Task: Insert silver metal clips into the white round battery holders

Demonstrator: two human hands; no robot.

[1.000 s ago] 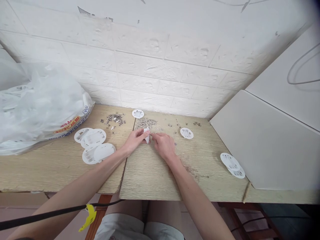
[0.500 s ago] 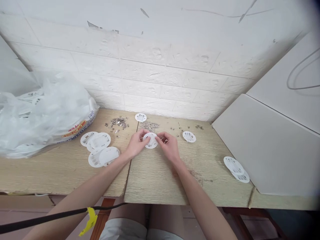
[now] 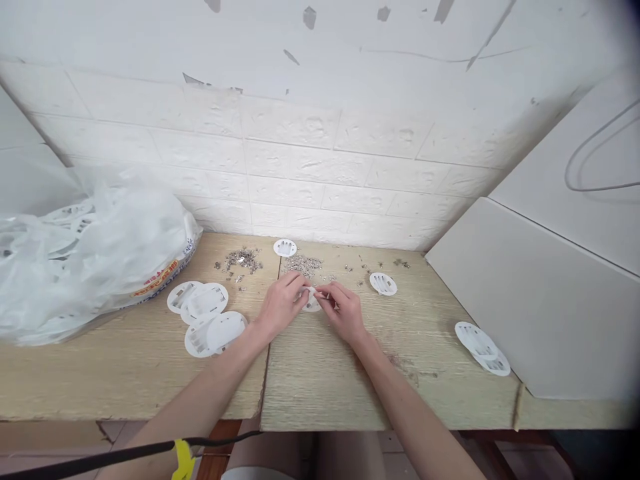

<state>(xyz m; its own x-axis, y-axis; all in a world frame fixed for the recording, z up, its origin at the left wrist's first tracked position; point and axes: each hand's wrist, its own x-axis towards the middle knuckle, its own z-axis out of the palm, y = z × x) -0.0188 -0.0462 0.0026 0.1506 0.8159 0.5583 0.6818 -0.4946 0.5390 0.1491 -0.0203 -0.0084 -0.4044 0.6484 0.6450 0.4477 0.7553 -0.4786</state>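
A round white plastic disc (image 3: 313,305) with slots sits between my hands, partly covered by the fingers. My left hand (image 3: 284,301) pinches its left side with thumb and fingers. On the opposite side, my right hand (image 3: 344,309) is closed with its fingertips at the disc's edge; whether a small metal piece is in them cannot be made out. Just beyond the hands lies a heap of tiny metal pieces (image 3: 306,266). A darker heap of small metal clips (image 3: 243,260) is to the left of it.
Several similar discs (image 3: 205,301) overlap on the left. Single discs lie by the wall (image 3: 285,248) and right of my hands (image 3: 383,284); stacked discs (image 3: 477,341) rest near a white panel (image 3: 520,300). A plastic bag (image 3: 125,233) of discs fills the left. A black cable (image 3: 115,457) crosses below.
The disc, earlier facing me nearly whole, is now more covered by my fingers. My hands have drawn closer around it. The whole view has shifted, so the table appears lower.
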